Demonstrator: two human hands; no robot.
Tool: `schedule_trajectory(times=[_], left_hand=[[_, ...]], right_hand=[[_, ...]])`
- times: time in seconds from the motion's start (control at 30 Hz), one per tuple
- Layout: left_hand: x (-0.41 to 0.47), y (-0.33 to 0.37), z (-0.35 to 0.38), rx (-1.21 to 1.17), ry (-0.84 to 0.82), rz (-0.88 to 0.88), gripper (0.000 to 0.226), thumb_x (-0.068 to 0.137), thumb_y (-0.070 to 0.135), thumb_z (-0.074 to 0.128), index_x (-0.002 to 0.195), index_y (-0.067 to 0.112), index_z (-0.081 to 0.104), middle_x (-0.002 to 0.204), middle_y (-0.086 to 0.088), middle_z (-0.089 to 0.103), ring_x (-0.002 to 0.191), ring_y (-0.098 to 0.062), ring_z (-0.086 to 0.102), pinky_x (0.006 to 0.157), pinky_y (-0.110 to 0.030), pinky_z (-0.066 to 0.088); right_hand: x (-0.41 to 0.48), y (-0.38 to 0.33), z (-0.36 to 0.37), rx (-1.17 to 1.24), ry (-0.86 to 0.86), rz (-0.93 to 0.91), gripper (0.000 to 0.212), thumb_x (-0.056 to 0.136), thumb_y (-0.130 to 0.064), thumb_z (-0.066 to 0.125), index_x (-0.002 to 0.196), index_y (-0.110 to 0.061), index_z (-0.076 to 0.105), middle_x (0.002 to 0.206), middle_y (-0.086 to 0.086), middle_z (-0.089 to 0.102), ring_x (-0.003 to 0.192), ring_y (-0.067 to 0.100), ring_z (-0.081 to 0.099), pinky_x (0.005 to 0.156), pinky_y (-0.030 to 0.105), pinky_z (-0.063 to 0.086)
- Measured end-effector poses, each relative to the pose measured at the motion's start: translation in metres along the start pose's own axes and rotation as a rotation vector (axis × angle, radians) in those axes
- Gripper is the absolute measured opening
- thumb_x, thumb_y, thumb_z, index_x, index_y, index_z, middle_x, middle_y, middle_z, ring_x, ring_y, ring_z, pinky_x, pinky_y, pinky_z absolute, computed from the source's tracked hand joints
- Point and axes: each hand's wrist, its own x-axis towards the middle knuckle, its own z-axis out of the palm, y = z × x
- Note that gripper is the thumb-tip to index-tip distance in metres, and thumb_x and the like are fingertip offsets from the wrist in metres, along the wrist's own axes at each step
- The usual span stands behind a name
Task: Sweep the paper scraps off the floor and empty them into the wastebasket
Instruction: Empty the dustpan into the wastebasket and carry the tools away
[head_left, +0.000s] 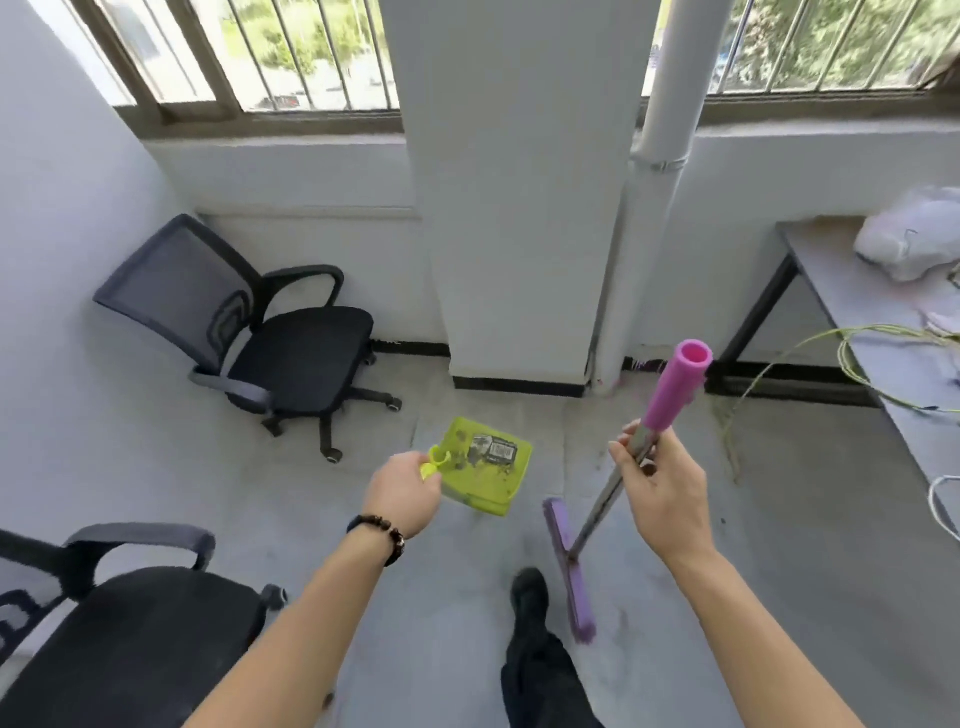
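My left hand grips the handle of a lime-green dustpan, held above the floor in the middle of the view. In its pan lie a dark printed wrapper and small bits of debris. My right hand holds the metal shaft of a broom just below its pink end cap. The purple broom head rests on the grey floor to the right of my dark shoe. No wastebasket is in view.
A black office chair stands at the left wall and another chair fills the lower left corner. A white pillar rises straight ahead. A grey table with a white bag and green cables lines the right side.
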Motion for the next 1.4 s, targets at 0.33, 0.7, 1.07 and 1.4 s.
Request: schedule_trajectory(times=[0.33, 0.7, 1.07, 1.4], left_hand=[[0.269, 0.083, -0.025, 0.119, -0.174, 0.059, 0.034, 0.09, 0.032, 0.06, 0.121, 0.019, 0.064, 0.109, -0.004, 0.069, 0.09, -0.023, 0.065, 0.072, -0.028, 0.047], [0.509, 0.136, -0.02, 0.394, -0.426, 0.313, 0.028, 0.088, 0.026, 0.057, 0.113, 0.017, 0.066, 0.109, -0.005, 0.069, 0.102, -0.026, 0.063, 0.085, -0.031, 0.052], [0.655, 0.154, 0.008, 0.565, -0.766, 0.554, 0.043, 0.09, 0.051, 0.059, 0.117, 0.017, 0.066, 0.121, -0.003, 0.066, 0.111, -0.026, 0.061, 0.087, -0.029, 0.048], [0.703, 0.134, -0.012, -0.062, -0.476, 0.14, 0.022, 0.083, 0.036, 0.072, 0.093, 0.02, 0.06, 0.088, -0.008, 0.066, 0.083, -0.03, 0.064, 0.072, -0.033, 0.052]], right_hand=[[0.233, 0.019, 0.095, -0.003, 0.095, 0.157, 0.012, 0.095, -0.029, 0.059, 0.101, -0.019, 0.057, 0.077, 0.002, 0.057, 0.067, 0.017, 0.053, 0.067, 0.035, 0.049], [0.361, 0.021, 0.198, -0.1, 0.3, 0.359, 0.023, 0.089, -0.038, 0.067, 0.109, -0.027, 0.065, 0.081, -0.009, 0.069, 0.075, 0.018, 0.066, 0.075, 0.038, 0.054], [0.403, 0.01, 0.278, -0.122, 0.423, 0.768, 0.011, 0.087, -0.041, 0.068, 0.091, -0.031, 0.066, 0.091, -0.003, 0.07, 0.092, 0.017, 0.066, 0.084, 0.035, 0.052], [0.44, 0.012, 0.319, -0.246, 0.165, 0.725, 0.019, 0.092, -0.018, 0.06, 0.11, -0.02, 0.053, 0.103, 0.002, 0.06, 0.09, 0.023, 0.063, 0.083, 0.045, 0.052]])
